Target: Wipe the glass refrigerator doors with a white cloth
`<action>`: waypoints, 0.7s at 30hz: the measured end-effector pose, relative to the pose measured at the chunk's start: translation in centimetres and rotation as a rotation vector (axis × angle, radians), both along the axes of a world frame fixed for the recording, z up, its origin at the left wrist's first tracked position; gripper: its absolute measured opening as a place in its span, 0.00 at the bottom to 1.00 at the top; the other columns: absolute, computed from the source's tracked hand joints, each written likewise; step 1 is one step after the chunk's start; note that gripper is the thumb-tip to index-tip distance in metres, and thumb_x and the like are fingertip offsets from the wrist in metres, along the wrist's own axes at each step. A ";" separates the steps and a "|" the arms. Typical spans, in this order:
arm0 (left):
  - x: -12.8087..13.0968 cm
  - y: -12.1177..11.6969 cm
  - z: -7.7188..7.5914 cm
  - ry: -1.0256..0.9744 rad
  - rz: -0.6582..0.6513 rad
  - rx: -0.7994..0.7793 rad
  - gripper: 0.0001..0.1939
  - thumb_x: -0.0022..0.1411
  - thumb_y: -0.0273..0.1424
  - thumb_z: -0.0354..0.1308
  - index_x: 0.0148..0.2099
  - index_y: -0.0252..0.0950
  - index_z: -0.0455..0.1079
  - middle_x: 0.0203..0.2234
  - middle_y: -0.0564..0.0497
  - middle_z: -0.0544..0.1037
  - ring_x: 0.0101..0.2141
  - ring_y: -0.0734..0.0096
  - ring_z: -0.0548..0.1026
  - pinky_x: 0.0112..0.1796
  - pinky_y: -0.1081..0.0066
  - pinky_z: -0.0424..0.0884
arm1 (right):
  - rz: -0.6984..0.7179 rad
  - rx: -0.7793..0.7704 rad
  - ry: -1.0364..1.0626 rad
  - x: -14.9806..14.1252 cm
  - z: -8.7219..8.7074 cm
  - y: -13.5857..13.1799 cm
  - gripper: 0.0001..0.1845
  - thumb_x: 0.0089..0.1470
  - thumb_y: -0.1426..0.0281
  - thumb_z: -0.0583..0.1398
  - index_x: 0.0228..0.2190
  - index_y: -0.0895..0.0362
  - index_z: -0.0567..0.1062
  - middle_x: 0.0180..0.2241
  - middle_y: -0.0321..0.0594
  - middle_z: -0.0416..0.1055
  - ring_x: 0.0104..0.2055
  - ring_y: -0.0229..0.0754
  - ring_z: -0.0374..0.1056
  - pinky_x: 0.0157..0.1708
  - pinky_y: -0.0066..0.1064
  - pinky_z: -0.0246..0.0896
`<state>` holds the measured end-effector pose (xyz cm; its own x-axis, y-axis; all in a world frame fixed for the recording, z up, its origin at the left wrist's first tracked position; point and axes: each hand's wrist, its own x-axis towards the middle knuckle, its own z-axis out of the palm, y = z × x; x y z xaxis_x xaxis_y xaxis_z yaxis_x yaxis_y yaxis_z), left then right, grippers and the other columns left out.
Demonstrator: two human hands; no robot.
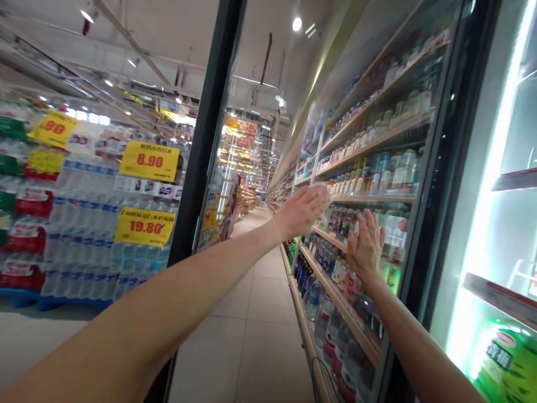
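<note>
My left hand (302, 211) reaches across in front of a glass door (268, 151) with a black frame. Its fingers are stretched out flat toward the right. A pale blur covers the fingertips, and I cannot make out whether a thin white thing is there. Lower and to the right, my right hand (366, 243) is raised with its fingers apart, nearest to the same glass. Nothing shows in it. Whether either palm touches the pane cannot be told. Shelves of bottled drinks (390, 170) show through the glass behind both hands.
At the right is a lit fridge interior (486, 235) with a green drink pack (505, 358). Stacked water bottles (84, 224) with yellow price signs (145, 226) stand on blue pallets (59, 302) at the left. A tiled aisle floor (260, 313) runs ahead.
</note>
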<state>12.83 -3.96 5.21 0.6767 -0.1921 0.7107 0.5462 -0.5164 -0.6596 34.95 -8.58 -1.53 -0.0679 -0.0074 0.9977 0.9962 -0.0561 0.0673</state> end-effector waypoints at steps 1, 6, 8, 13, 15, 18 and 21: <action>0.4 0.0 -0.5 0.125 -0.020 0.037 0.22 0.63 0.30 0.42 0.59 0.33 0.53 0.60 0.47 0.55 0.60 0.63 0.49 0.58 0.60 0.46 | -0.003 -0.003 0.003 0.2 -0.1 -0.1 0.26 0.54 0.67 0.48 0.55 0.55 0.57 0.59 0.48 0.53 0.62 0.48 0.45 0.57 0.52 0.39; 2.0 -0.3 0.0 0.168 -0.050 0.030 0.21 0.64 0.28 0.40 0.59 0.34 0.54 0.59 0.48 0.57 0.60 0.65 0.51 0.58 0.60 0.47 | -0.030 -0.006 0.016 1.7 -0.5 -0.8 0.26 0.54 0.67 0.48 0.55 0.56 0.57 0.59 0.48 0.54 0.62 0.47 0.45 0.58 0.51 0.38; 2.9 -0.3 0.7 -0.043 -0.047 -0.028 0.22 0.63 0.28 0.41 0.59 0.32 0.53 0.59 0.46 0.55 0.60 0.61 0.50 0.57 0.58 0.47 | -0.042 0.001 0.028 2.5 -0.6 -1.2 0.27 0.54 0.68 0.48 0.56 0.56 0.57 0.59 0.48 0.53 0.62 0.47 0.45 0.58 0.52 0.38; 6.0 -0.1 -2.4 0.080 -0.131 0.071 0.21 0.63 0.28 0.41 0.57 0.32 0.58 0.58 0.47 0.59 0.59 0.62 0.52 0.57 0.60 0.48 | -0.077 0.008 0.036 4.4 -1.3 -1.9 0.27 0.54 0.66 0.48 0.56 0.56 0.57 0.58 0.49 0.54 0.62 0.48 0.46 0.58 0.51 0.40; 7.0 -0.1 -3.8 0.276 -0.187 0.158 0.19 0.63 0.28 0.42 0.54 0.34 0.62 0.55 0.49 0.63 0.58 0.65 0.55 0.57 0.62 0.50 | -0.090 0.000 0.037 5.0 -1.7 -2.1 0.27 0.54 0.66 0.48 0.55 0.57 0.57 0.58 0.49 0.55 0.61 0.48 0.48 0.58 0.51 0.40; 7.8 -0.3 -3.6 0.298 -0.202 0.185 0.18 0.63 0.28 0.42 0.53 0.34 0.63 0.54 0.49 0.66 0.57 0.66 0.58 0.56 0.62 0.51 | -0.107 -0.004 0.049 5.7 -2.1 -2.4 0.26 0.55 0.66 0.48 0.55 0.57 0.58 0.58 0.49 0.55 0.61 0.48 0.48 0.57 0.52 0.41; 8.0 -0.8 -2.8 0.026 -0.128 0.084 0.19 0.63 0.27 0.41 0.56 0.31 0.59 0.56 0.46 0.62 0.58 0.62 0.56 0.56 0.59 0.50 | -0.118 0.003 0.068 6.2 -2.5 -2.7 0.26 0.55 0.65 0.48 0.55 0.56 0.58 0.58 0.49 0.55 0.61 0.49 0.49 0.56 0.52 0.42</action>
<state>20.83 -4.74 2.42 0.6613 -0.3359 0.6707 0.4615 -0.5226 -0.7168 41.14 -11.28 -3.98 -0.0007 -0.0059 1.0000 0.9848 -0.1737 -0.0003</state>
